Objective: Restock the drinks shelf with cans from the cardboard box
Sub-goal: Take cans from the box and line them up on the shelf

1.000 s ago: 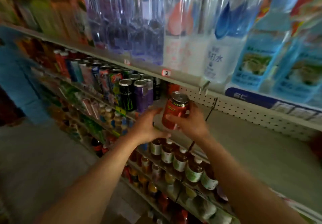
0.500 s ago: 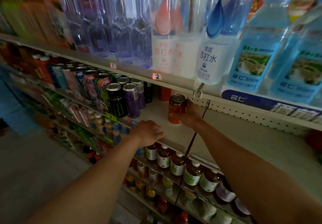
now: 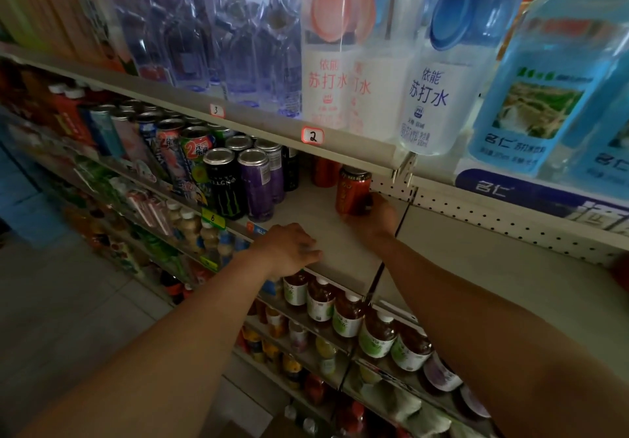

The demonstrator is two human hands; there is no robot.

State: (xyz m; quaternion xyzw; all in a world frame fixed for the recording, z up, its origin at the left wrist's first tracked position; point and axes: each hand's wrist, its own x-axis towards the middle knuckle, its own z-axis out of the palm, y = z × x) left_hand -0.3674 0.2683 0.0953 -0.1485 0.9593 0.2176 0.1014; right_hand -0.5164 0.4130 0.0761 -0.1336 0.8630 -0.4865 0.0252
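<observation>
The drinks shelf [image 3: 326, 233] runs across at chest height, pale and mostly bare on its right part, with a pegboard back. Above it a higher shelf carries tall water bottles [image 3: 326, 73], clear ones to the left, white and blue labelled ones to the right. Below, a lower shelf holds a row of brown tea bottles [image 3: 347, 315] with green labels. On the drinks shelf's left stand rows of cans, a black can [image 3: 224, 185] and a purple can [image 3: 257, 185] at the front. Deep at the back, near the pegboard, a red can [image 3: 352, 190] stands upright on the shelf, another red one just behind it to the left. The right hand [image 3: 377, 214] reaches in with its fingers curled round the red can's right side. The left hand [image 3: 289, 248] rests on the shelf's front edge, fingers loosely bent, holding nothing.
</observation>
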